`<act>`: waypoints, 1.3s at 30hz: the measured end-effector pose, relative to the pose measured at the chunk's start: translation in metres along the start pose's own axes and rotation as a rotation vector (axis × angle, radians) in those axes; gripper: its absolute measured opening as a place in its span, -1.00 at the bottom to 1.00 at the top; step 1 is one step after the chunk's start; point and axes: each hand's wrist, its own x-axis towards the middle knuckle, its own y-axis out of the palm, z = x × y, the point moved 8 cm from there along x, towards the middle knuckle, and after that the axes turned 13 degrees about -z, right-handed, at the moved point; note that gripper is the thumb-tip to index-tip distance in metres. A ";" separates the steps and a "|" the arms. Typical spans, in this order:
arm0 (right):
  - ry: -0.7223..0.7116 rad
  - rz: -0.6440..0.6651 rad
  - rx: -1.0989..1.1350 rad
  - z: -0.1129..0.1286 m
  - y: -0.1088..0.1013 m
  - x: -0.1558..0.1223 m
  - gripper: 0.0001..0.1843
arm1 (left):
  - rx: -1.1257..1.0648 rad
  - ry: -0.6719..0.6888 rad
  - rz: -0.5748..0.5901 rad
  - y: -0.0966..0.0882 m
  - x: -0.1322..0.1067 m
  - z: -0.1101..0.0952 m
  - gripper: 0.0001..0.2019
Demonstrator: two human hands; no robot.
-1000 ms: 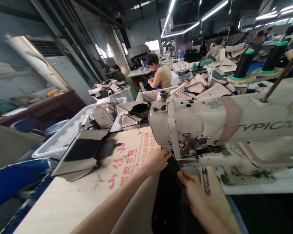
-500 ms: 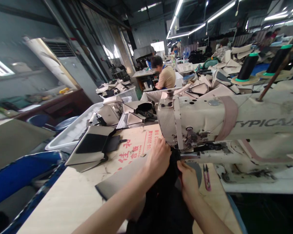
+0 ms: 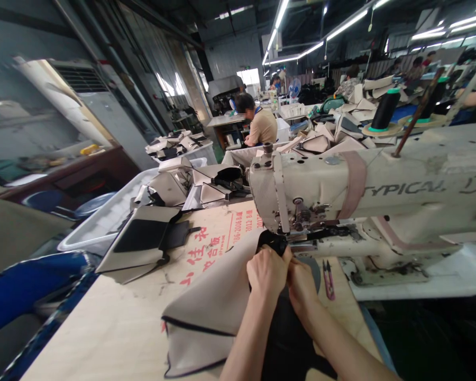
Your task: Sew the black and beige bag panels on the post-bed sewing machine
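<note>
A beige fabric piece with black edging (image 3: 210,296) lies across the wooden board, its black part running up to the needle area of the sewing machine (image 3: 309,185). My left hand (image 3: 267,270) is closed on the black edge, just in front of the presser foot. Close beside it, my right hand (image 3: 301,280) pinches the same piece from the right, the two hands nearly touching. Black material hangs below between my forearms. The fingertips and the stitching point are partly hidden. Pink-handled thread snips (image 3: 329,280) lie on the board to the right of my right hand.
A sewn beige and black piece (image 3: 143,238) rests on the board's left side. Behind it stands a white bin (image 3: 91,222) with similar pieces. A blue-lined container (image 3: 31,291) is at left. Black thread cones (image 3: 385,111) stand above the machine. A seated person (image 3: 262,124) works beyond.
My left hand has moved down and closer to my right hand. The beige fabric has swung up and spread out to the left of my left forearm. The view has shifted slightly.
</note>
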 end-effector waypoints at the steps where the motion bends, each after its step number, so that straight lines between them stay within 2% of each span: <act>1: 0.032 0.012 0.010 -0.001 0.001 0.000 -0.66 | -0.007 0.005 -0.002 0.001 0.000 0.002 -0.47; 6: 0.183 0.027 0.078 -0.002 0.006 0.000 -0.62 | -0.069 -0.015 0.048 0.007 0.000 0.014 -0.52; 11: 0.232 0.006 0.129 -0.003 0.008 0.004 -0.61 | -0.126 -0.003 0.121 0.017 0.011 0.019 -0.49; 21: 0.160 0.001 0.045 -0.002 0.003 0.011 -0.70 | -0.202 -0.011 0.136 0.024 0.019 0.024 -0.48; 30: 0.098 -0.003 -0.043 -0.005 -0.003 0.013 -0.64 | -0.253 -0.057 0.132 0.025 0.016 0.027 -0.47; 39: 0.075 -0.008 -0.050 -0.006 -0.003 0.017 -0.67 | -0.243 -0.078 0.158 0.024 0.016 0.026 -0.45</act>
